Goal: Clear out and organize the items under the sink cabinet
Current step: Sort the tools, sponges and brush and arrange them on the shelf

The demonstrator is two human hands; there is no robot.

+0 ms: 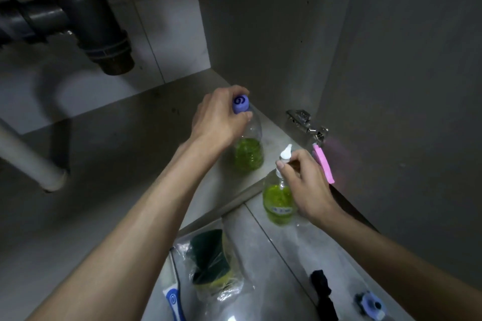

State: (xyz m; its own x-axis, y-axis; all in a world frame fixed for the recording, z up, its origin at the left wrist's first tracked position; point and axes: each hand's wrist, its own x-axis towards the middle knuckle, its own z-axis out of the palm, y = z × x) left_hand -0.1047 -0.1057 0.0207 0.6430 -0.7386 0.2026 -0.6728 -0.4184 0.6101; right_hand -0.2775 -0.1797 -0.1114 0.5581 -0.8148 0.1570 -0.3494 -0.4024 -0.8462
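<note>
Green liquid fills the lower part of both bottles. Head view: your left hand (219,118) grips the purple cap (240,104) of the clear bottle (249,154), upright on the cabinet floor (117,143) near the right wall. Your right hand (306,185) pinches the white pump (284,155) of the pump bottle (277,203), upright on the tile floor (292,255) just outside. Bagged sponge (211,263), brush (173,300), black cloth (323,292) lie nearer you. Drain pipe (99,26) hangs upper left.
</note>
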